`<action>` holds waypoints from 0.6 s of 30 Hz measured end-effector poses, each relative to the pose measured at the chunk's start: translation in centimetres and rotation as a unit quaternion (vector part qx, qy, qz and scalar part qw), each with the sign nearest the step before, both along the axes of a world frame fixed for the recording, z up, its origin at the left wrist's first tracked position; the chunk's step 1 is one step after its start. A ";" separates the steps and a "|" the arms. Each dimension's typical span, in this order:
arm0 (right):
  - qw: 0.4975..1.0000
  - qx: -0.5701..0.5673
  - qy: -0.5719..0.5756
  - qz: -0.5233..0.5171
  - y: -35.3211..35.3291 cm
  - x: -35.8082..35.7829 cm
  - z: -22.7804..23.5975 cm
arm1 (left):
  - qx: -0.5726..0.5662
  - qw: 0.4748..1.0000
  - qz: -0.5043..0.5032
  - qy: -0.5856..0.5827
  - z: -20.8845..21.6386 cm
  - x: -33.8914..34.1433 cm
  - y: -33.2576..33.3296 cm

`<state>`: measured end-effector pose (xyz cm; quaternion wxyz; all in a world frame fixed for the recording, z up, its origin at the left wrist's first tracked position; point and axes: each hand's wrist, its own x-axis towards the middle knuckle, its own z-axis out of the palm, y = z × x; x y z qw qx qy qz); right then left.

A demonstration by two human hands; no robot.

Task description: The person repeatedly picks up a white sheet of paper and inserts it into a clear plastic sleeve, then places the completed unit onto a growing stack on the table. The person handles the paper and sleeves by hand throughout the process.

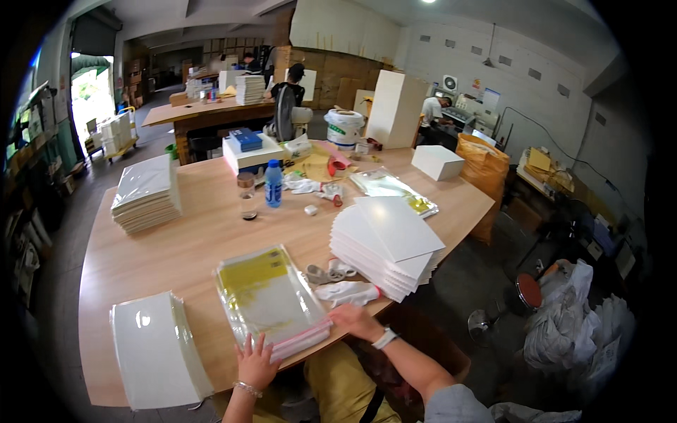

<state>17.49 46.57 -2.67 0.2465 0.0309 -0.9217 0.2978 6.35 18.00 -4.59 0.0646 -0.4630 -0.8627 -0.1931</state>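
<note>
A stack of clear plastic bags (257, 310) with yellow-green print at the far end lies before me near the table's front edge. My left hand (257, 364) rests on its near edge, fingers spread, a beaded bracelet at the wrist. At the stack's near right corner, my right hand (357, 323) has its fingers bent together on the bag's edge; a pale band circles that wrist. White gloves (349, 292) lie just beyond the right hand. Farther right stands a fanned stack of white boards (388, 247). To the left is a pile of film-wrapped white boards (154, 349).
Another wrapped pile (146, 194) sits at the far left of the table (204, 218). Mid-table are a blue bottle (273, 185), a glass (247, 199) and a red tape dispenser (337, 166). A white bucket (345, 128) stands behind. Stools and bagged material occupy the floor at right.
</note>
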 end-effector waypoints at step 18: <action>0.952 0.265 -0.060 -0.139 17.9 4.6 9.2 | -0.166 0.984 0.025 -0.063 0.4 -8.5 12.3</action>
